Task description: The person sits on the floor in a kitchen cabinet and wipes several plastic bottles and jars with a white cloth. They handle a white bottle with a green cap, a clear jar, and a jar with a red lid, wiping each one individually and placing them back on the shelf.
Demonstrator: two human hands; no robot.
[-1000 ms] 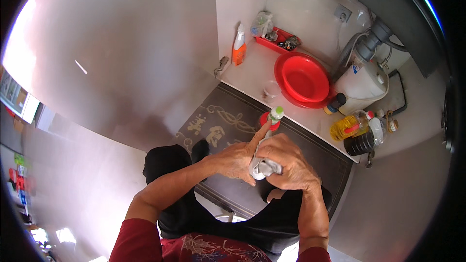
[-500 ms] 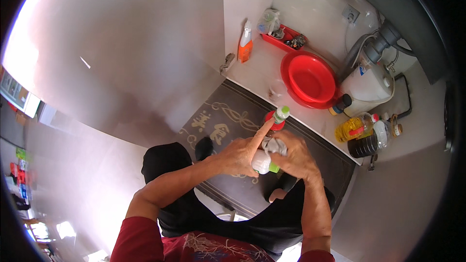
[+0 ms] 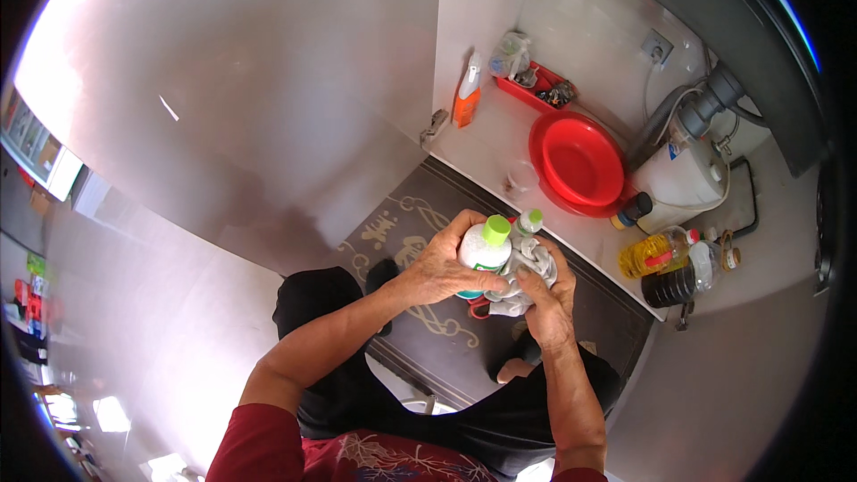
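My left hand (image 3: 441, 269) is wrapped round a white bottle (image 3: 485, 250) with a bright green cap, held with its cap up. In my right hand (image 3: 548, 295) is a crumpled grey-white cloth (image 3: 530, 275), pressed against the bottle's right side. Just beyond both hands stands another bottle (image 3: 529, 221) with a light green cap and a bit of red beside it; its lower part is hidden behind the cloth and fingers. Below the white bottle a small red loop (image 3: 479, 307) shows, too little to name.
An opened cabinet holds stacked red basins (image 3: 585, 161), an orange spray bottle (image 3: 468, 94), a red tray (image 3: 540, 89), a white tank (image 3: 676, 180) under grey pipes, an oil bottle (image 3: 654, 253) and a dark-filled jug (image 3: 671, 288). A dark patterned mat (image 3: 420, 214) lies before it.
The white bottle has been turned from cap down to cap up and brought slightly up. My right hand and the cloth have moved to its right side. The view has shifted slightly.
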